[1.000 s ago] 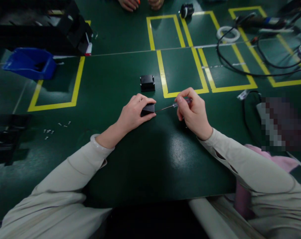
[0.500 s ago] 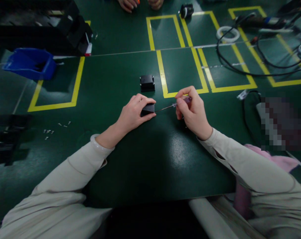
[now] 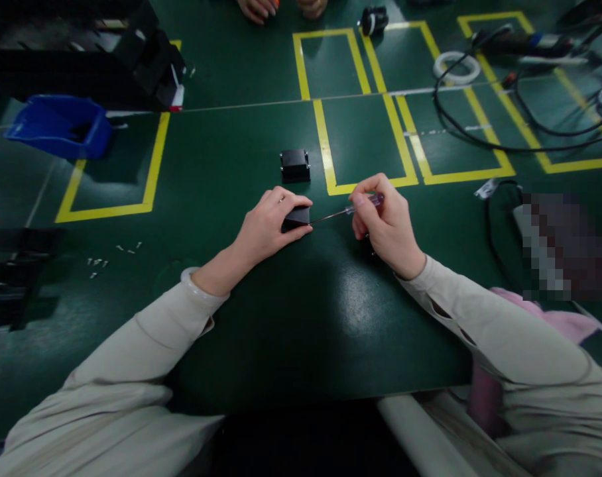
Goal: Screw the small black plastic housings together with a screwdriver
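Observation:
My left hand (image 3: 270, 224) grips a small black block (image 3: 297, 217) on the green table, thumb on the near side and fingers on the far side. In my right hand (image 3: 384, 222) is a screwdriver (image 3: 351, 209) with a clear purplish handle, held nearly level. Its tip meets the right end of the block, by my left thumb tip; a screw there is too small to make out. Just beyond stands a second black block (image 3: 294, 165) with small silver screws at its sides. Something dark under my right hand is mostly hidden.
Several loose screws (image 3: 97, 262) lie to the left, near dark parts (image 3: 15, 278). A blue bin (image 3: 60, 127) stands at the back left beside black containers (image 3: 142, 59). Cables (image 3: 450, 122), a white ring (image 3: 457, 68) and pink cloth (image 3: 554, 317) are on the right. Another person's hands (image 3: 258, 9) rest across the table.
Very little differs. Both hands, the screwdriver and the block keep their places, with only a slight shift of the right hand's fingers on the handle.

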